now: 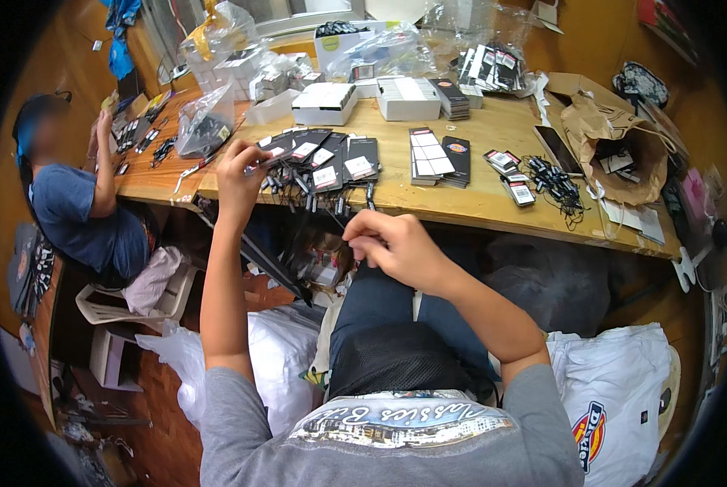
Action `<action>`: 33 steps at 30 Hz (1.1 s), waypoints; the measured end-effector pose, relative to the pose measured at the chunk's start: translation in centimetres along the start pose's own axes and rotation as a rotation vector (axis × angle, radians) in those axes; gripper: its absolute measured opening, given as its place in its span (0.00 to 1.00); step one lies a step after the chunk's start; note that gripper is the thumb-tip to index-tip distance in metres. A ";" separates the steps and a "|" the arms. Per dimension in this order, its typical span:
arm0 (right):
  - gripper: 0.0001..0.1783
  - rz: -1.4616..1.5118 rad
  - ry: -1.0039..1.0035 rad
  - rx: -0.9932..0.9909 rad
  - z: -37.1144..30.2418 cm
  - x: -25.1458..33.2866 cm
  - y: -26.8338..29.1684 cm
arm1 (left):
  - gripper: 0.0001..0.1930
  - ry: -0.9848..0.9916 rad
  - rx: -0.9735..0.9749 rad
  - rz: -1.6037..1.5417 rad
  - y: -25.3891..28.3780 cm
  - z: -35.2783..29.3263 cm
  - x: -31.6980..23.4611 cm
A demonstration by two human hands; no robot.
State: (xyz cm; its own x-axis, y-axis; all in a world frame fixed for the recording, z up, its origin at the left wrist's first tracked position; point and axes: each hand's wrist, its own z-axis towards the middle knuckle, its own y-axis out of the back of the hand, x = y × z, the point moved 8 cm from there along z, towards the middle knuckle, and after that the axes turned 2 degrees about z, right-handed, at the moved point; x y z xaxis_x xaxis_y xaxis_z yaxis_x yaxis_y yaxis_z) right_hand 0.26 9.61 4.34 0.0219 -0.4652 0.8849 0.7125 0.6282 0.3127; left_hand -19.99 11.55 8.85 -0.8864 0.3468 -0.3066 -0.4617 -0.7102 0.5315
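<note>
The left hand has thumb and fingertips pinched on a thin piece, seemingly a tag, just above the tabletop's front edge. The right hand hangs in front of that edge, over the lap, fingers curled; whether they grip a cord, I cannot tell. Tags lie fanned along the front edge, left of the middle, their cords drooping over it. That overhang looks the main risk: a snagged cord could drag a tag—or several—to the floor. Crossed cords might knot if one were pulled sharply. Toward the front right corner, the loose bundle could tangle too, and a careless elbow might scatter the pile beside it.
</note>
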 end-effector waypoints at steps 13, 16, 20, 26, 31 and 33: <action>0.28 -0.971 -0.429 -0.162 4.8 -13.7 22.6 | 0.21 0.042 0.576 -0.083 -19.1 4.5 -3.8; 0.32 -0.952 -0.553 -0.019 5.9 -16.4 22.6 | 0.35 0.108 0.639 -0.098 -25.7 4.5 -3.6; 0.31 -0.972 -0.602 -0.059 6.4 -16.4 22.6 | 0.41 0.127 0.737 -0.004 -28.3 4.8 -3.2; 0.24 -0.656 -0.569 -0.460 5.2 -16.1 24.8 | 0.31 -0.014 0.446 0.054 -25.1 5.9 -6.2; 0.14 -0.154 -0.290 -0.706 4.6 -13.4 26.6 | 0.20 0.278 0.249 -0.477 -24.6 6.6 -4.7; 0.10 0.113 -0.111 -0.645 4.5 -10.7 27.1 | 0.20 0.405 0.226 -0.728 -23.8 7.0 -6.0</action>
State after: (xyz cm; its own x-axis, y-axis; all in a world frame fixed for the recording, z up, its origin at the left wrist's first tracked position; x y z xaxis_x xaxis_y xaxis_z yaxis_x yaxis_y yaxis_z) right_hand 16.19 34.37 4.89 0.0736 -0.3293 0.9413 0.9878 0.1541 -0.0233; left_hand -3.97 30.64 3.58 -0.3065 0.3926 -0.8671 -0.9440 -0.2423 0.2239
